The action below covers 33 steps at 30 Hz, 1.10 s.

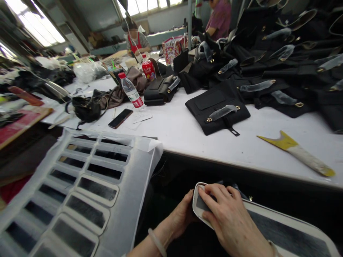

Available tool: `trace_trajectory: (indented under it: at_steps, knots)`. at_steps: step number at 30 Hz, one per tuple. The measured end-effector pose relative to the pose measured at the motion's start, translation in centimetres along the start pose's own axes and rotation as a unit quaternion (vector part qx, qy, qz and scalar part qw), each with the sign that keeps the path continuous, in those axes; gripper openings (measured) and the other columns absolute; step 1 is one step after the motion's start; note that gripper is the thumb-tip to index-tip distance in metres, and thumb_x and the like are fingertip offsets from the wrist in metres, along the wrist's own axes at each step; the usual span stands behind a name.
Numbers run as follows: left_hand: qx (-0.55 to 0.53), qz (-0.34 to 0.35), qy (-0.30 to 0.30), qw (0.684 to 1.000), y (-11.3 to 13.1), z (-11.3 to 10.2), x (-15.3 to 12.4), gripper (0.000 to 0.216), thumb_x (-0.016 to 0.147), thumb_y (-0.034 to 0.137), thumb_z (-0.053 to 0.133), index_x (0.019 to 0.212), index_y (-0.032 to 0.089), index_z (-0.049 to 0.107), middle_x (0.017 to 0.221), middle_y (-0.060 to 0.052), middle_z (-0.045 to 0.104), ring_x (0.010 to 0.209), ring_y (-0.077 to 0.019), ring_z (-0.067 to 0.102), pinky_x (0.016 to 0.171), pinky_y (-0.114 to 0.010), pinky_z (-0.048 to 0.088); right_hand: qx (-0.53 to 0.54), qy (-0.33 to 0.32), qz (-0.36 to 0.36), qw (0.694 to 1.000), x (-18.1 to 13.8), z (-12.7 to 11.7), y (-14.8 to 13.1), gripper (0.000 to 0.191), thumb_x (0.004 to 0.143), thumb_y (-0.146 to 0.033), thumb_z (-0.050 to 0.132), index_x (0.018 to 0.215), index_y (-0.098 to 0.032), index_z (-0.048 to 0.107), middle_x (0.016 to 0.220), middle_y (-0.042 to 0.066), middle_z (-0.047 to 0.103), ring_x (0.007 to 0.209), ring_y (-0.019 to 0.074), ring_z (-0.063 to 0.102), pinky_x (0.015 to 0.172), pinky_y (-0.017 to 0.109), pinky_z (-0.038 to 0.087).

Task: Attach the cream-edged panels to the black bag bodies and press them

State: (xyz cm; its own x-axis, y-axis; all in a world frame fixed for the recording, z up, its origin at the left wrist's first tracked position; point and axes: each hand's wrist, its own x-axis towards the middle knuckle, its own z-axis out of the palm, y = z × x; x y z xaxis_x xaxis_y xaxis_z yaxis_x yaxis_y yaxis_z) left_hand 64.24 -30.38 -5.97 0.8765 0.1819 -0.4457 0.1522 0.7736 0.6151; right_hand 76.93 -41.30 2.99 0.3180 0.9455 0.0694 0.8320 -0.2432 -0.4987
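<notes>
A long, rounded panel (284, 228) with a pale rim and dark grey centre extends from my hands toward the lower right; dark material shows along its far edge. My left hand (182, 214) grips its near-left end, the fingers partly hidden behind it. My right hand (230, 210) lies over the same end, its fingers curled and pressing on the surface beside the pale rim. To the left, rounded pieces (92, 210) with pale borders and dark centres lie in rows on a white-covered board (134, 185).
The white table (177, 132) runs across ahead. On it are a black bag piece (217, 103) with a wrapped handle, a yellow-and-white forked tool (297, 151), a phone (120, 118), a water bottle (131, 92) and heaped black bags (292, 71). Two people work beyond.
</notes>
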Motion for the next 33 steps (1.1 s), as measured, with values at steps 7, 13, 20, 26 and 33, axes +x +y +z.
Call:
trace_trajectory:
  at_steps: [7, 13, 20, 26, 33]
  knots:
    - [0.027, -0.033, -0.05, 0.998, 2.6, 0.5, 0.2, 0.049, 0.094, 0.046, 0.048, 0.133, 0.017, 0.056, 0.134, -0.012, 0.057, 0.127, -0.0295, 0.048, 0.104, -0.041, 0.036, 0.014, 0.002, -0.001, 1.0, -0.3, 0.1, 0.1, 0.045, 0.084, -0.009, 0.052, 0.125, -0.029, 0.05, 0.115, 0.001, 0.058, 0.106, 0.0223, 0.05, 0.091, 0.044, 0.029]
    - [-0.036, -0.075, -0.083, 0.993, 3.8, 0.4, 0.5, 0.046, 0.09, 0.035, 0.054, 0.132, 0.016, 0.056, 0.13, -0.013, 0.059, 0.118, -0.0265, 0.055, 0.101, -0.039, 0.038, 0.008, 0.026, -0.011, 1.0, -0.4, 0.5, 0.1, 0.045, 0.082, -0.008, 0.054, 0.123, -0.028, 0.052, 0.115, 0.0, 0.059, 0.105, 0.022, 0.05, 0.091, 0.042, 0.028]
    - [-0.084, -0.054, -0.101, 0.99, 4.2, 0.6, 0.8, 0.047, 0.082, 0.019, 0.058, 0.129, 0.011, 0.057, 0.13, -0.014, 0.059, 0.116, -0.0234, 0.056, 0.103, -0.034, 0.036, 0.024, 0.037, -0.011, 0.999, -0.2, 0.6, 0.0, 0.041, 0.08, -0.007, 0.057, 0.115, -0.027, 0.054, 0.113, -0.001, 0.06, 0.104, 0.0216, 0.051, 0.09, 0.041, 0.027]
    - [-0.054, -0.053, -0.097, 0.992, 4.9, 1.0, 0.6, 0.048, 0.08, 0.013, 0.057, 0.128, 0.011, 0.058, 0.128, -0.014, 0.06, 0.114, -0.022, 0.057, 0.103, -0.032, 0.036, 0.035, 0.041, -0.004, 0.999, -0.2, 0.5, 0.0, 0.039, 0.077, -0.007, 0.06, 0.11, -0.028, 0.055, 0.113, -0.003, 0.061, 0.105, 0.022, 0.052, 0.092, 0.041, 0.026]
    - [0.011, -0.022, -0.047, 0.999, 4.7, 1.3, 0.1, 0.049, 0.079, 0.018, 0.062, 0.127, 0.012, 0.058, 0.129, -0.015, 0.06, 0.121, -0.0283, 0.054, 0.105, -0.039, 0.034, 0.054, 0.052, 0.002, 0.997, -0.2, 0.7, 0.0, 0.047, 0.076, -0.005, 0.059, 0.116, -0.028, 0.052, 0.114, -0.003, 0.061, 0.103, 0.0198, 0.053, 0.094, 0.04, 0.026]
